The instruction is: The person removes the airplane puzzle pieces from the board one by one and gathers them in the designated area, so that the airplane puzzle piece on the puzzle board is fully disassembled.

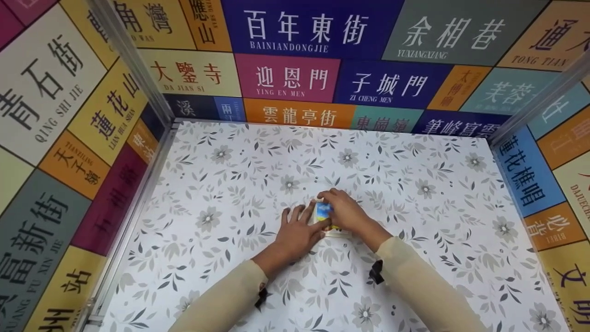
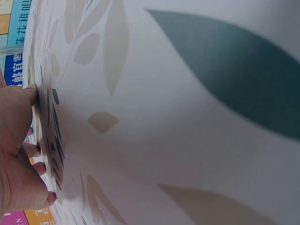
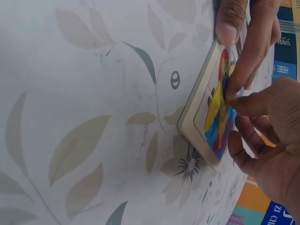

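Note:
A small wooden jigsaw puzzle (image 3: 208, 133) lies flat on the patterned tabletop, its pale frame around a picture in blue, yellow and red. At its left side is my left hand (image 1: 297, 235); the thumb rests by the near edge and the straight index finger (image 3: 251, 51) presses on the picture. My right hand (image 1: 348, 212) reaches over from the right, with curled fingers at the puzzle's far side and the thumb on the picture, close to the left index fingertip. Both hands hide part of the picture. In the left wrist view, the left hand (image 2: 16, 150) covers most of the puzzle.
The tabletop (image 1: 258, 170) has a grey leaf and flower print. Panels with street names stand around it: a back wall (image 1: 286, 78), a left wall (image 1: 78, 152) and a right wall (image 1: 548, 184). Metal rails (image 1: 133, 221) run along the joins.

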A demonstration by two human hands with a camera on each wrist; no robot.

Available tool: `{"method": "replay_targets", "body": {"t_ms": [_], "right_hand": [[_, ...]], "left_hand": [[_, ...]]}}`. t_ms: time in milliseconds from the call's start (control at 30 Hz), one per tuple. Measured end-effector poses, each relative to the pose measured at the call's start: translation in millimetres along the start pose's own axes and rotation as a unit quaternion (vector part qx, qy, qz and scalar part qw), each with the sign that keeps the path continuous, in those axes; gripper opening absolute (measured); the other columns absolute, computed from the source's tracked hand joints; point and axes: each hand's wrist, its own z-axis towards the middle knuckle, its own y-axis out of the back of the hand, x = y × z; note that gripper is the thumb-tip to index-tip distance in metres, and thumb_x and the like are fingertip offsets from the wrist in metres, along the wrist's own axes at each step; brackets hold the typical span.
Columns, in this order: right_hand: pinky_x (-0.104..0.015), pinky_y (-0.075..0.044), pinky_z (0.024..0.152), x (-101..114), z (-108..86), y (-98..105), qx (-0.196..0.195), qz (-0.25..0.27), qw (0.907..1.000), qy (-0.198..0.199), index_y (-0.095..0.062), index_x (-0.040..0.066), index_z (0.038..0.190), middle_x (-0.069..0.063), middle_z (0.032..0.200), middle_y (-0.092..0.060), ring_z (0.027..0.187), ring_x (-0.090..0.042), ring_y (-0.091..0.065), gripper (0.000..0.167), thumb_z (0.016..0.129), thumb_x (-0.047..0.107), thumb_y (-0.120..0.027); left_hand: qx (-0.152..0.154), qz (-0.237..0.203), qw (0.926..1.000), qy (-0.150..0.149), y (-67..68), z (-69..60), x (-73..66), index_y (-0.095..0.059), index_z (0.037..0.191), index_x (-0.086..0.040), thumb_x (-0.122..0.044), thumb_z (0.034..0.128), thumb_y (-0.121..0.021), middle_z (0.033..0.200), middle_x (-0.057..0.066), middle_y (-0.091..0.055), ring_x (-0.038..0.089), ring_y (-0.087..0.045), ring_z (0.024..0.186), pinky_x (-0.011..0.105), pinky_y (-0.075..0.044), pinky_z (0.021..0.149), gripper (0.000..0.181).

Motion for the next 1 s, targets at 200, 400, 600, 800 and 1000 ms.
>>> {"method": "replay_targets", "body": {"t_ms": [200, 400, 600, 800, 1000], "right_hand": [[-0.056, -0.058, 0.104, 1.6, 0.3, 1.7, -0.014, -0.015, 0.9998, 0.007, -0.07, 0.0, 0.137, -0.017, 0.122, -0.075, 0.116, -0.04, -0.07, 0.047, 0.092, -0.009, -0.075], [-0.055, -0.059, 0.104, 4.8, 0.9, -1.4, -0.034, -0.041, 0.9985, -0.013, -0.073, -0.004, 0.135, -0.018, 0.126, -0.079, 0.118, -0.042, -0.071, 0.047, 0.088, -0.009, -0.076], [-0.054, -0.059, 0.1, 4.6, 2.7, -3.1, -0.024, -0.026, 0.9989, -0.031, -0.071, -0.001, 0.134, -0.015, 0.119, -0.076, 0.114, -0.039, -0.068, 0.05, 0.086, -0.01, -0.077], [-0.056, -0.058, 0.099, 4.9, 3.4, -1.7, -0.015, -0.02, 0.9993, -0.026, -0.068, 0.003, 0.136, -0.015, 0.116, -0.07, 0.108, -0.041, -0.068, 0.05, 0.088, -0.01, -0.075], [-0.057, -0.057, 0.095, 3.8, 4.5, -2.2, -0.013, -0.027, 0.9994, -0.018, -0.068, 0.004, 0.133, -0.014, 0.114, -0.069, 0.103, -0.04, -0.068, 0.051, 0.085, -0.009, -0.078]], "left_hand": [[-0.013, 0.004, 0.9999, -0.003, -0.6, -0.9, 0.0, -0.045, 0.166, -0.052, -0.05, 0.1179, -0.044, 0.185, 0.011, -0.025, 0.038, -0.036, 0.16, 0.071, -0.029, 0.126, 0.049], [-0.015, 0.006, 0.9999, -0.004, -0.5, -0.1, 0.2, -0.046, 0.166, -0.051, -0.05, 0.1181, -0.043, 0.185, 0.011, -0.026, 0.038, -0.036, 0.16, 0.07, -0.029, 0.126, 0.048], [-0.009, 0.002, 1.0, -0.002, -3.5, 0.2, 1.3, -0.047, 0.166, -0.051, -0.051, 0.1182, -0.043, 0.185, 0.011, -0.024, 0.038, -0.035, 0.161, 0.07, -0.028, 0.127, 0.048], [-0.013, 0.006, 0.9999, 0.001, -3.5, 0.0, 0.7, -0.048, 0.165, -0.052, -0.05, 0.1179, -0.044, 0.185, 0.01, -0.026, 0.037, -0.036, 0.16, 0.071, -0.029, 0.126, 0.047], [-0.017, 0.006, 0.9998, 0.001, -1.2, -0.6, -0.5, -0.053, 0.162, -0.05, -0.049, 0.1181, -0.045, 0.184, 0.011, -0.028, 0.038, -0.037, 0.16, 0.071, -0.029, 0.126, 0.045]]}}
